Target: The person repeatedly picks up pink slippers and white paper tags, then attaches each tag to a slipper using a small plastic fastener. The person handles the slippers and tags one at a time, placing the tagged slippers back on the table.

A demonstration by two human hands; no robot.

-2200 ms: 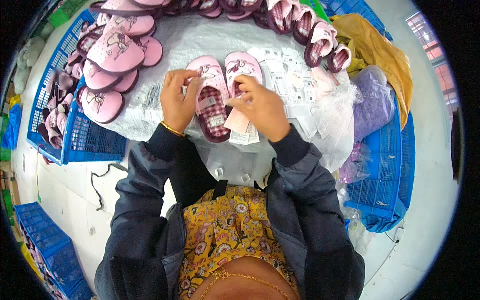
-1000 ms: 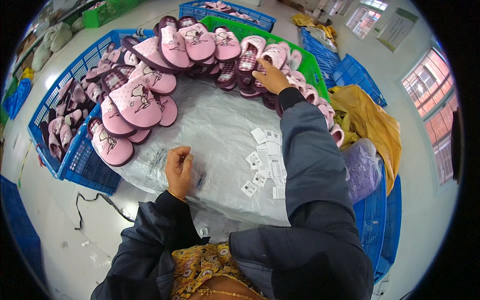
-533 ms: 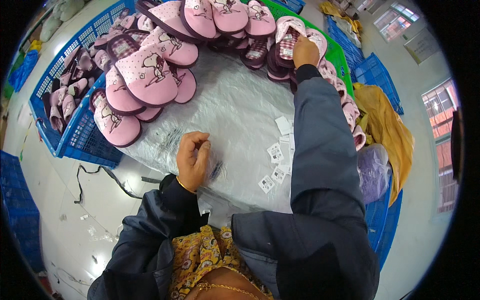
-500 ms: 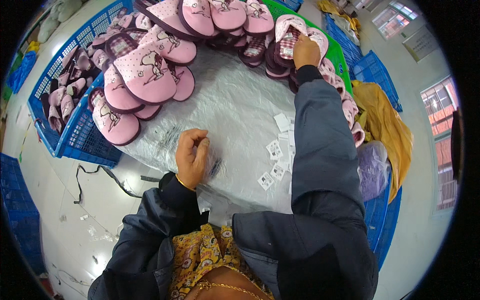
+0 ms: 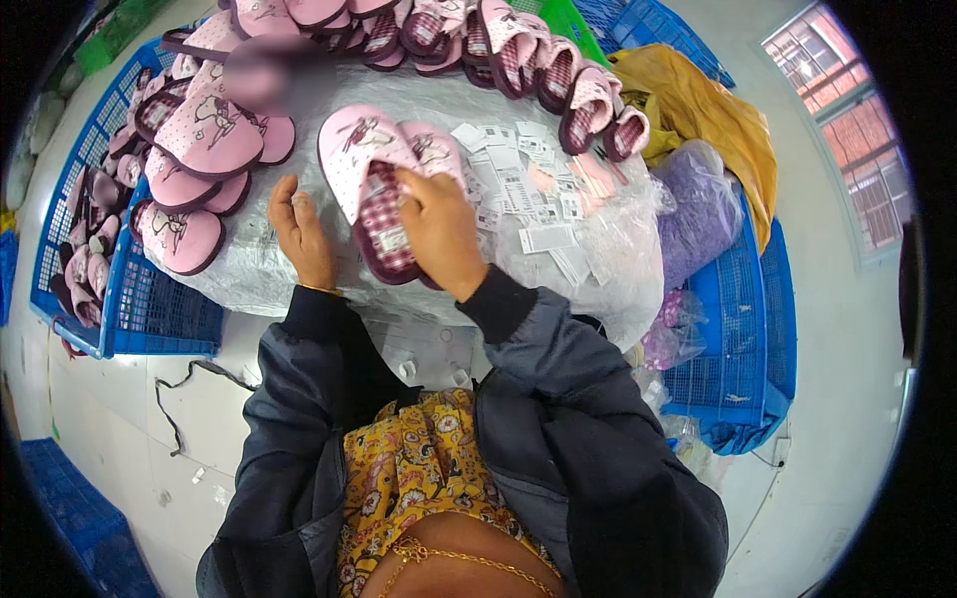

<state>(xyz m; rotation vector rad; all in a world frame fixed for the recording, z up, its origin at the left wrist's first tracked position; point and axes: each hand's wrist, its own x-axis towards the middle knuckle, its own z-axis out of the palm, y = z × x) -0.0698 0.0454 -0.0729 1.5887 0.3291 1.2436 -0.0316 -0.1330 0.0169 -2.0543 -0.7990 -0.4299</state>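
1. The right hand [image 5: 439, 227] is gripping a pair of pink slippers [image 5: 379, 204] by the inner side, fingers closing around the edge; the pair is sitting near the middle of the plastic-covered work surface [image 5: 399, 92], though whether it is touching down is hard to tell.
2. The front slipper [image 5: 364, 138] is pointing its toe away from the person and slightly left, its checked heel end facing back; its long axis is running far-to-near, leaning a little.
3. The second slipper [image 5: 436, 149] is lying partly behind it on the right, the hand and front slipper hiding most of it.
4. The left hand [image 5: 302, 234] is hanging empty just left of the pair, fingers loosely curling upward.
5. Paper labels [image 5: 513, 179] are crowding the surface right of the pair.
6. A slipper heap [image 5: 214, 130] is standing on the left; a slipper row [image 5: 508, 50] is curving along the far edge.
7. A purple bundle [image 5: 703, 204] and a mustard cloth [image 5: 698, 110] are bordering the right.
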